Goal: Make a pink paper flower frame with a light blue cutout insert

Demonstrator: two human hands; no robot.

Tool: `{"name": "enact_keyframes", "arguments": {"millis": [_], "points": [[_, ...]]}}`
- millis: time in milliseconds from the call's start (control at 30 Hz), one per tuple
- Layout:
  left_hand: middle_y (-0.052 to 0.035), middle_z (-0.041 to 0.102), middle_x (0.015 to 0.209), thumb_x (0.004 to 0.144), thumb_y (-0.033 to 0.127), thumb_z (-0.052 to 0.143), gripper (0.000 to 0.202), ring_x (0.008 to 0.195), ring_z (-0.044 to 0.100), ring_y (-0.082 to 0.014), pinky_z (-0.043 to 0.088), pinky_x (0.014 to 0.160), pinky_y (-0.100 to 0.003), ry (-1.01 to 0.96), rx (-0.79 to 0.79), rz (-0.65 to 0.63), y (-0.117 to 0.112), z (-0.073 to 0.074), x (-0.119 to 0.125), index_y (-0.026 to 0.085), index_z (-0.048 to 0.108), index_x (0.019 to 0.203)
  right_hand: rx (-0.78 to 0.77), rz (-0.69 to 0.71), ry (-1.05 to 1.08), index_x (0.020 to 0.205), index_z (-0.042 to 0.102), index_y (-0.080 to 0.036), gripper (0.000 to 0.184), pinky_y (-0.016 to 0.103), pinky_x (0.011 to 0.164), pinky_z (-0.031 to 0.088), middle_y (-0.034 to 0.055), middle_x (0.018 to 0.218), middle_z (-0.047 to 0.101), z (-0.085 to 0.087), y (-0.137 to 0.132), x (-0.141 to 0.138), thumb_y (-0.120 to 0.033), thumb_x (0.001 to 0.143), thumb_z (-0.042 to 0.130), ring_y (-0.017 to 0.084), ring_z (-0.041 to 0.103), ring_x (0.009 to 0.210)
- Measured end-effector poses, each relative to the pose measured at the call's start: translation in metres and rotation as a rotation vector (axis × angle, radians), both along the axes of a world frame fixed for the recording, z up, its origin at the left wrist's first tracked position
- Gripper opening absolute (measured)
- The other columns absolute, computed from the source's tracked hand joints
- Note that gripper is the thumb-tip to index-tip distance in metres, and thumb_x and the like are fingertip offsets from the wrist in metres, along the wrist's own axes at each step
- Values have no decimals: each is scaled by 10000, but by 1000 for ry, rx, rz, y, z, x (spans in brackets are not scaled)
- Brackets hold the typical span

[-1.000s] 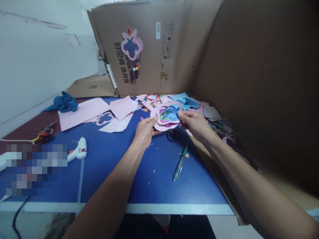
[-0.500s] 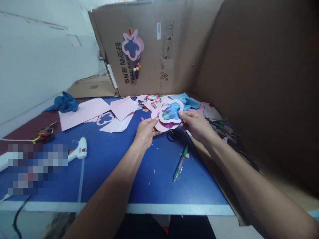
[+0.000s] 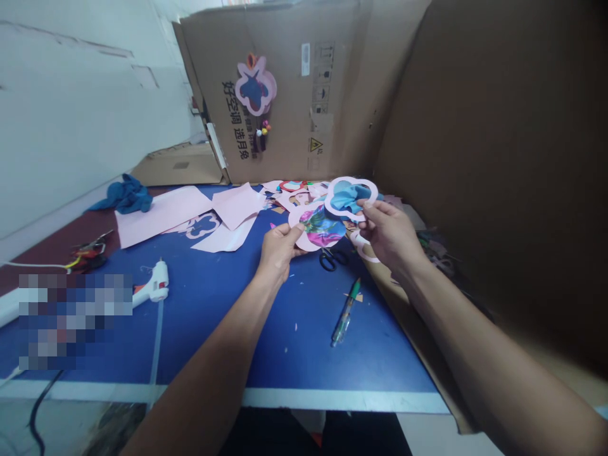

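While left hand (image 3: 276,252) pinches pink paper flower-shaped piece with glossy multicoloured centre (image 3: 325,229), right hand (image 3: 394,229) pinches hollow pink paper flower-shaped frame (image 3: 329,199). Both above blue tabletop (image 3: 273,354), contact unclear. Apparent step: positioning 2 pieces; next move calls for light rim grip.

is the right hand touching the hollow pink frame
Touching. The head view shows the right hand pinching the hollow pink frame at its lower right edge, thumb on its near side.

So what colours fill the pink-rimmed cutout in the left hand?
Mottled magenta, green and blue; the paper cutout shows best in the head view.
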State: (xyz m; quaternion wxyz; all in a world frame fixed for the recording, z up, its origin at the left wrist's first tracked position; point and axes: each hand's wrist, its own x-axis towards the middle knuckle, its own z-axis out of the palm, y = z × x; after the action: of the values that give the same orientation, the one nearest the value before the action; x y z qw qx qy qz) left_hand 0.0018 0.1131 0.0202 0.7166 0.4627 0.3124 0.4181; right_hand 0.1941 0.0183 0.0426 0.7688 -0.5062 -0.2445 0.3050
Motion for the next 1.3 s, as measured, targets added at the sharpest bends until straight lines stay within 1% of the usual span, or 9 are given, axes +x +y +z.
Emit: {"name": "enact_keyframes", "arguments": {"millis": [100, 233, 400, 533, 767, 933, 1100, 1200, 1300], "points": [[-58, 792, 760, 762, 396, 946, 331, 629, 713, -154, 607, 630, -272, -26, -12, -12, 2, -1, -1, 143, 750, 849, 10, -53, 37, 856, 746, -201, 258, 170, 447, 430, 5, 768, 736, 0, 0, 2, -289, 722, 948, 88, 579, 563], [-64, 818, 843, 854, 308, 871, 211, 676, 747, -159, 606, 629, -253, -113, -112, -78, 5, 1, -4, 151, 772, 954, -4, -29, 62, 818, 699, -210, 271, 188, 501, 517, 16, 822, 774, -4, 1, -2, -289, 720, 939, 103, 630, 601], [-77, 837, 1008, 936, 205, 763, 151, 817, 789, -176, 642, 764, -291, -235, -233, -208, 1, 4, -5, 154, 781, 1077, -2, 22, 35, 805, 676, -223, 288, 197, 551, 551, -11, 797, 771, -8, 2, -13, -308, 702, 932, 94, 617, 589], [-73, 839, 1025, 976, 194, 707, 158, 867, 794, -183, 647, 809, -305, -281, -268, -270, -1, 4, -3, 165, 786, 1108, 20, 34, 4, 811, 671, -228, 317, 211, 605, 580, -31, 788, 761, -10, 4, -17, -325, 680, 943, 86, 597, 591], [-81, 841, 995, 910, 173, 778, 151, 834, 788, -178, 633, 825, -301, -266, -218, -185, 5, -2, -1, 145, 801, 1056, -44, 165, -7, 783, 678, -226, 374, 254, 629, 583, -64, 636, 655, -15, 7, -25, -286, 581, 988, 105, 581, 568], [-71, 834, 931, 830, 178, 848, 148, 771, 771, -164, 621, 772, -282, -260, -164, -105, 10, -1, -3, 134, 786, 958, -119, 311, -27, 784, 694, -210, 341, 247, 623, 569, -16, 674, 724, -15, 4, -31, -258, 584, 966, 141, 676, 631], [-58, 831, 936, 832, 223, 850, 183, 785, 766, -167, 616, 761, -287, -244, -134, -23, 14, 3, -6, 151, 777, 983, -109, 341, -37, 788, 691, -201, 303, 265, 642, 598, 28, 756, 777, -9, 0, -28, -266, 636, 945, 164, 723, 686], [-59, 829, 940, 844, 247, 844, 190, 809, 767, -173, 616, 799, -305, -207, -127, 5, 16, 1, -6, 161, 769, 996, -126, 294, -110, 945, 697, -213, 351, 263, 589, 583, 30, 803, 790, -6, -2, -25, -253, 675, 917, 164, 715, 647], [-62, 826, 951, 844, 255, 850, 200, 824, 768, -180, 612, 838, -328, -188, -136, 27, 16, -1, -6, 165, 758, 997, -146, 272, -210, 1219, 662, -249, 547, 250, 511, 541, 4, 808, 781, -6, -2, -23, -231, 714, 871, 167, 692, 595]]}}
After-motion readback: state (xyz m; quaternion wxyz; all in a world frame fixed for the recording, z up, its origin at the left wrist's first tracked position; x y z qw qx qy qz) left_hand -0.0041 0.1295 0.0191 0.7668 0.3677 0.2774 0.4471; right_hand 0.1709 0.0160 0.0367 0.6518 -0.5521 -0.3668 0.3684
